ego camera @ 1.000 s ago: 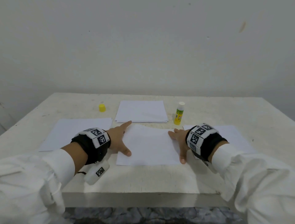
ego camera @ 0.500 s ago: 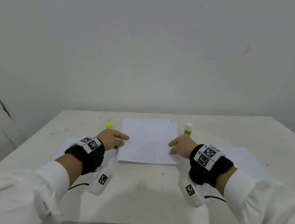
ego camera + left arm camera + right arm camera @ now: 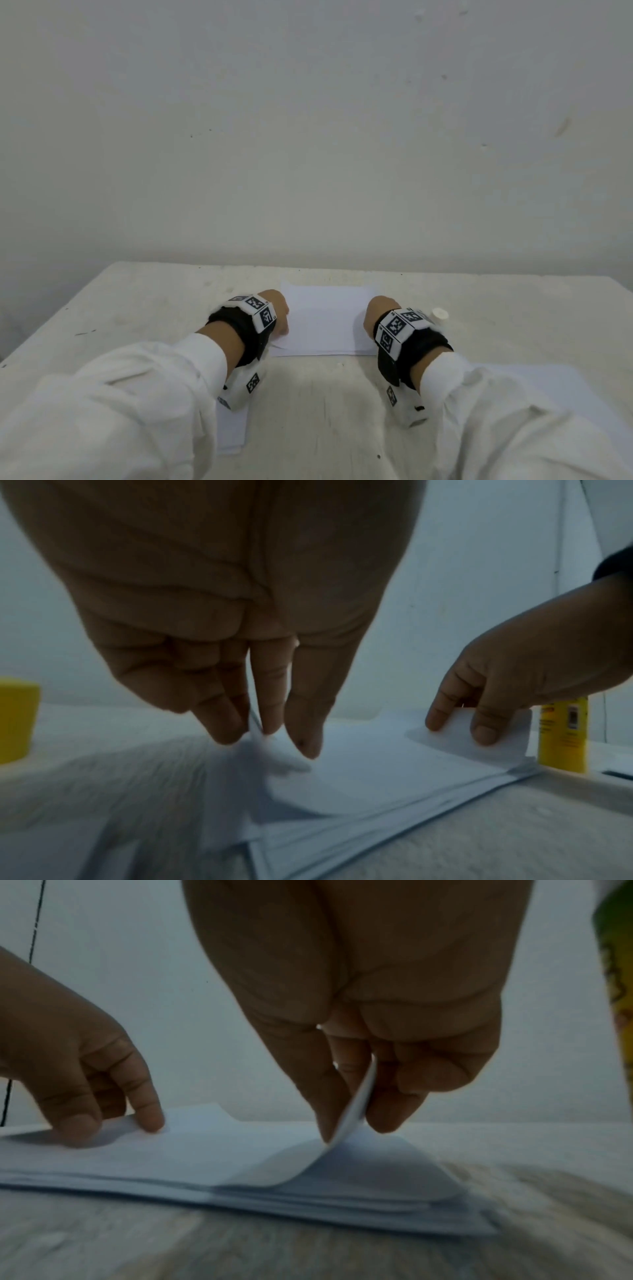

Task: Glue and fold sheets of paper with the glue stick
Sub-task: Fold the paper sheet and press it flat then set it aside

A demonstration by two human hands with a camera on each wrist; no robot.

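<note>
A stack of white paper (image 3: 325, 325) lies at the far middle of the table. My left hand (image 3: 270, 739) pinches the near left corner of the top sheet (image 3: 359, 764), which is blurred there. On the other side my right hand (image 3: 349, 1131) pinches the near right corner, and that corner of the top sheet (image 3: 291, 1161) curls up off the stack. The glue stick (image 3: 561, 737) stands uncapped just right of the stack, behind my right wrist (image 3: 394, 329) in the head view, where only its white top (image 3: 440, 313) shows.
The yellow cap (image 3: 17, 718) stands left of the stack. A single sheet (image 3: 233, 428) lies under my left forearm and another sheet (image 3: 555, 387) under my right arm. The table (image 3: 318, 411) shows bare between my arms; the wall is close behind it.
Both hands left the flat-pressed sheet in front and reached forward to the far stack, where their fingers now pinch the top sheet's corners. The head view has tilted up.
</note>
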